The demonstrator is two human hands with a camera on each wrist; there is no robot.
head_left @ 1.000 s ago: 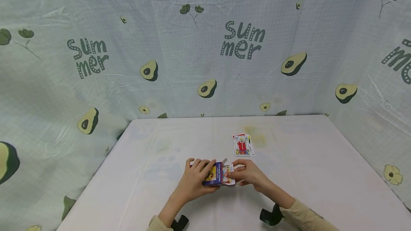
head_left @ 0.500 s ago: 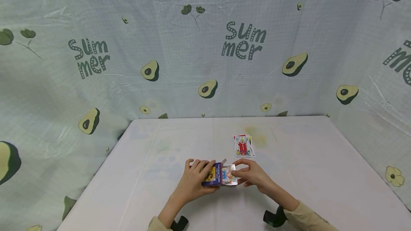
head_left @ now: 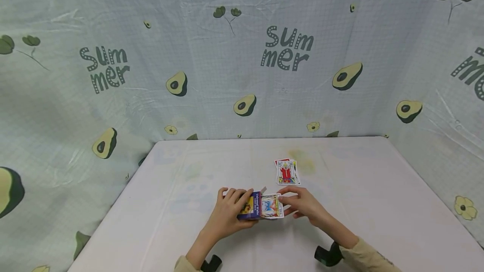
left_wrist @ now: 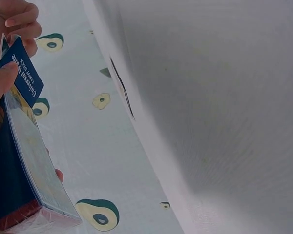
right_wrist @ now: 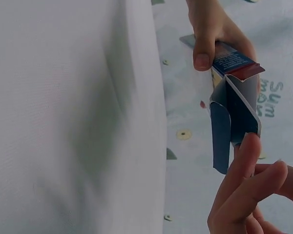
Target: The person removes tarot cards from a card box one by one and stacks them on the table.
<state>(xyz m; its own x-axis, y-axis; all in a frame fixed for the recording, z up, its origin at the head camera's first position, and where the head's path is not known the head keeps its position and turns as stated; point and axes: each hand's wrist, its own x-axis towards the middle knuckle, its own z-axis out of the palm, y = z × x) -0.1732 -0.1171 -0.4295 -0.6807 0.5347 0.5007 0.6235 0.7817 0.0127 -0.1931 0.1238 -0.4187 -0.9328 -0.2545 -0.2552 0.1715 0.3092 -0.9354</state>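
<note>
My left hand [head_left: 227,213] grips a blue and yellow tarot deck box [head_left: 247,207], its thumb below and fingers over the top. "Universal Waite Tarot Deck" is printed near the box's right end. A picture card [head_left: 271,206] sticks out of that end. My right hand [head_left: 305,207] pinches the card's outer edge between thumb and fingers. In the right wrist view the box's open end [right_wrist: 241,109] shows its raised flaps, with right-hand fingers [right_wrist: 246,156] at the opening. In the left wrist view the box's clear-wrapped side [left_wrist: 36,161] is seen close up.
Beyond the hands, a small fanned pile of cards [head_left: 286,173] lies face up on the white-covered table [head_left: 211,163]. A cloth backdrop [head_left: 211,53] printed with avocados rises behind and at both sides. Black wrist devices [head_left: 328,255] sit on both forearms.
My right hand has moved a little to the right. The card it pinches now sticks farther out of the box. My left hand and the box have stayed nearly still.
</note>
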